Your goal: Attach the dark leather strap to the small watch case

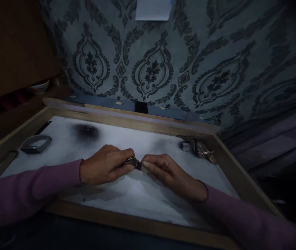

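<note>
Over the white-bottomed wooden tray point(148, 125), my two hands meet around a small wristwatch point(138, 165). My left hand point(106, 165) pinches its shiny, greenish-metallic end between thumb and fingers. On the other side, the thumb and fingers of my right hand point(167, 172) are closed on its dark, strap-like end. Most of the watch is covered by my fingers, and the dim light hides its details.
A squared metal band point(36, 144) lies at the tray's left. Several watches and bands point(197, 147) are heaped at its back right. Raised wooden edges surround the white surface. Behind stands a patterned wall point(151, 69); a brown wooden panel point(15, 45) is at left.
</note>
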`<state>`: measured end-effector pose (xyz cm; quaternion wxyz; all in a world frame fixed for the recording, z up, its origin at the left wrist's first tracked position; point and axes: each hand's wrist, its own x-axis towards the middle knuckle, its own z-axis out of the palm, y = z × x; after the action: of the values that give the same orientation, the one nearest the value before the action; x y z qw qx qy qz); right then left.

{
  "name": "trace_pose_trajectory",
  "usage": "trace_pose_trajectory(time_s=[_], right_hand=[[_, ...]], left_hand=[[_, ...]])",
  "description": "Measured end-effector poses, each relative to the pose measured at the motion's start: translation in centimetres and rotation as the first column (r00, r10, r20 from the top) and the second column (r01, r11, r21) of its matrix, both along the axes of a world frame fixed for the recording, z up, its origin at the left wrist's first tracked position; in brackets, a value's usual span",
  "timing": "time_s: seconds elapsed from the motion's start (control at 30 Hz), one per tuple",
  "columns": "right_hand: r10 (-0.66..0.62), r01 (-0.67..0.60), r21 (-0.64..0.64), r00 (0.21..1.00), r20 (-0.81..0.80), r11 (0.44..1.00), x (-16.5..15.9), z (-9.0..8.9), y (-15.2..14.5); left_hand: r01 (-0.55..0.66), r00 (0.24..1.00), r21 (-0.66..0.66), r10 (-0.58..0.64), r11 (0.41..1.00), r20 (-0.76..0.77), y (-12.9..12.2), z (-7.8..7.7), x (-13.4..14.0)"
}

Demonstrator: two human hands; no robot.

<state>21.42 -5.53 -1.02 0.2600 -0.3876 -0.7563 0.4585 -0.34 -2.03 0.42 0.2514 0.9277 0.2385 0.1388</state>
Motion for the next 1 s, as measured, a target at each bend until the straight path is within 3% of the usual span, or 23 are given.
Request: trace_pose_trajectory(time_s=[0.17,0.33,0.5,0.63,0.77,1.0], right_hand=[[0.002,-0.017,0.150,0.995,0.098,0.989,0.0,-0.1,-0.1],[0.036,-0.088,0.286,0.983,0.180,0.954,0.1,0.0,-0.3],[0.057,-0.128,0.317,0.973,0.224,0.940,0.2,-0.2,-0.3],[0.071,-0.151,0.333,0.968,0.239,0.931,0.3,-0.4,-0.2],[0.060,-0.161,0.356,0.958,0.280,0.920,0.5,-0.6,-0.2],[0.054,-0.163,0.373,0.957,0.285,0.913,0.4,-0.3,-0.1]], left_hand=[[0.005,1.000,-0.030,-0.006,1.000,-0.013,-0.1,0.4,0.0],[-0.020,1.000,-0.241,0.020,0.970,-0.002,-0.1,0.4,0.1],[-0.015,0.999,-0.444,0.036,0.896,0.040,0.0,0.1,0.3],[-0.013,0.997,-0.510,0.051,0.860,0.061,0.1,-0.1,0.4],[-0.037,0.996,-0.457,0.068,0.889,0.051,-0.2,-0.3,0.4],[-0.083,0.996,-0.122,0.082,0.989,-0.018,-0.9,-1.0,0.3]])
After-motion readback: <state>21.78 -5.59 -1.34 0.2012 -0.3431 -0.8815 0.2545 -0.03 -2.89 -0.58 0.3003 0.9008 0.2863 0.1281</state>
